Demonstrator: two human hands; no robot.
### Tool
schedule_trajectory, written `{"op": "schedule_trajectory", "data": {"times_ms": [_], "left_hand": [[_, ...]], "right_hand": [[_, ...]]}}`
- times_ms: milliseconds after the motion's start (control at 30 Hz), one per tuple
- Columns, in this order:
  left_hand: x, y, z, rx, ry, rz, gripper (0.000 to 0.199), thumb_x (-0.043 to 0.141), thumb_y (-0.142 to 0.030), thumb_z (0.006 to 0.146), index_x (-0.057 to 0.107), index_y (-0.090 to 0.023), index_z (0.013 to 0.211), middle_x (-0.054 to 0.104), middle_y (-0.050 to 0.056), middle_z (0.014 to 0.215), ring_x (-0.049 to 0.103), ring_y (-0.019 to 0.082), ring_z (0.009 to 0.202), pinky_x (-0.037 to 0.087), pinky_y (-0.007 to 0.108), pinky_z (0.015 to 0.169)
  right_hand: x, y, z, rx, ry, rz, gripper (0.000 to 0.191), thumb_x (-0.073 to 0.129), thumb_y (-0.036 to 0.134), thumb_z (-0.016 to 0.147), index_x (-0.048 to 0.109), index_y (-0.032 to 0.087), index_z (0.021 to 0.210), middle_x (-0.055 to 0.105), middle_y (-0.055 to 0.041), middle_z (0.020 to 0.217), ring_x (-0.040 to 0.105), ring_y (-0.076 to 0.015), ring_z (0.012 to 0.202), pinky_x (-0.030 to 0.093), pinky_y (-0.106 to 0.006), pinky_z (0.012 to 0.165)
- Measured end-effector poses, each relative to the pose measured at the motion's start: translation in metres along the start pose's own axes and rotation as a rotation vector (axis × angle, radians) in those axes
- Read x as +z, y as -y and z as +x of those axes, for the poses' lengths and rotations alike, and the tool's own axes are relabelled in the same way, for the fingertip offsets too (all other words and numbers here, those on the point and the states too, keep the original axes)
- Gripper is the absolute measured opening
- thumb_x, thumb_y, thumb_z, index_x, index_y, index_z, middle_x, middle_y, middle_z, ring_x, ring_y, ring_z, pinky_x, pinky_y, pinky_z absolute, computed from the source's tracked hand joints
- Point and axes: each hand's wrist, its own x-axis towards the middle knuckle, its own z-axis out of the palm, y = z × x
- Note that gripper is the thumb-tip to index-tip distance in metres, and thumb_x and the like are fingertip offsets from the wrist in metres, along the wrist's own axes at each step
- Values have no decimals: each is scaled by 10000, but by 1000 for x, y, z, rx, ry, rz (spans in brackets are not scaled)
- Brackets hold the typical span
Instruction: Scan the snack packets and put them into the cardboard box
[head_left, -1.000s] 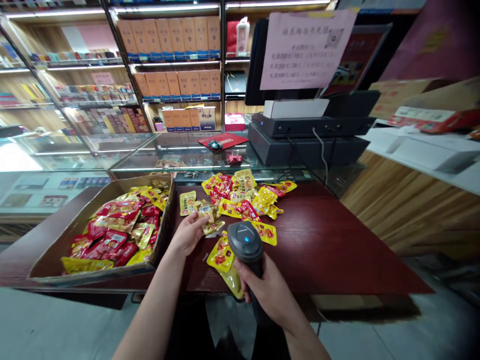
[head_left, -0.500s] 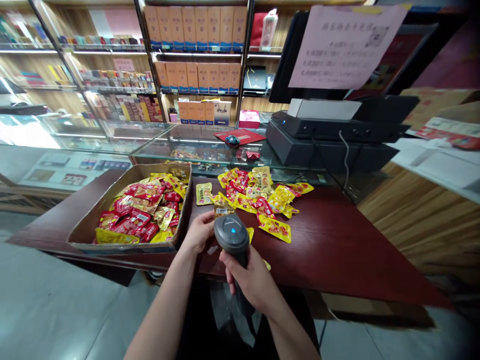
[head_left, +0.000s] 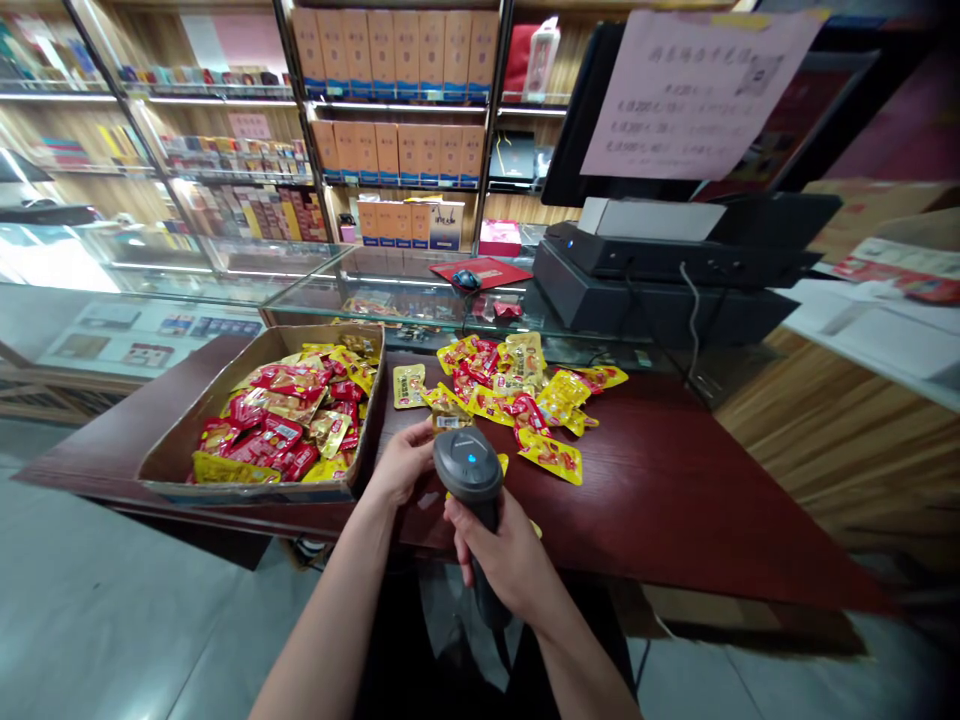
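In my right hand [head_left: 504,548] is a dark grey barcode scanner [head_left: 469,465], gripped by its handle, with a blue light on its head. The fingers of my left hand [head_left: 401,465] are closed at the lower left edge of a gold snack packet [head_left: 448,422], whose barcode faces up just beyond the scanner head. The scanner partly covers this packet. A pile of red, yellow and gold snack packets [head_left: 491,380] lies beyond my hands, with a yellow packet [head_left: 551,458] at its near right. Another gold packet [head_left: 409,386] lies flat left of the pile.
An open cardboard box [head_left: 259,492] full of similar packets stands at the left of the dark red table [head_left: 660,490]. Behind is a glass counter [head_left: 315,300] with a mouse [head_left: 466,280] on a red sheet. A monitor [head_left: 570,120] and black till equipment [head_left: 675,290] stand at right.
The scanner and my right hand have shifted very slightly right. My left hand stays at the gold packet. The piled packets and the box look unmoved.
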Motion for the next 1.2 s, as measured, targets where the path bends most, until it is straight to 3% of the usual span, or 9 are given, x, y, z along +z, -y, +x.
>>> {"op": "schedule_trajectory", "data": {"times_ms": [100,333,533,667,867,967,1067,1200], "left_hand": [[3,-4,-3,34,58,46,437,810,-196,567,755,-131,996,764,97,955,699,222,808,528,286,701],[5,-10,-9,-2,-26,21,460,877,-323,533,752,-132,933,765,85,858,692,188,699,509,256,644],[-1,-39,-32,185,-98,97,417,846,-354,625,740,-150,973,759,93,992,700,199,861,526,280,785],[-29,-71,-50,327,-274,206,427,832,-363,643,728,-149,997,760,94,978,703,220,894,537,322,828],[-99,-115,-66,578,-607,456,464,810,-372,654,715,-145,1048,738,111,1064,684,247,1001,526,371,912],[-113,-127,-69,667,-694,599,441,748,-371,731,700,-167,1119,712,108,1141,658,240,1063,510,371,947],[-104,-127,-65,737,-718,772,355,702,-364,778,714,-185,1084,712,89,1116,649,232,1060,494,376,964],[-66,-112,-50,830,-633,1010,219,639,-302,835,727,-225,1021,712,51,1059,637,216,1043,471,369,971]], "right_hand": [[0,0,0,0,0,-1,426,658,561,800,500,187,931,513,96,481,468,-83,350,390,-187,356],[-3,9,-8,15,7,-4,486,674,604,766,513,185,951,526,86,504,470,-90,366,395,-202,370],[-7,13,-12,8,-1,9,473,688,597,774,505,190,931,536,75,528,477,-92,397,407,-217,400],[2,18,-6,-7,34,-19,429,683,583,790,494,208,879,537,72,525,472,-93,385,401,-219,387],[17,20,10,-51,85,-83,418,670,582,796,478,212,819,534,69,504,471,-91,371,388,-215,380],[14,21,15,-53,72,-82,416,665,579,801,487,204,835,546,64,533,499,-98,394,404,-219,398],[6,23,16,-51,41,-43,431,665,589,794,506,194,867,550,64,540,511,-103,406,410,-219,406],[-12,21,15,-55,-22,-15,432,679,587,784,522,193,868,563,58,545,516,-101,409,409,-209,400]]}}
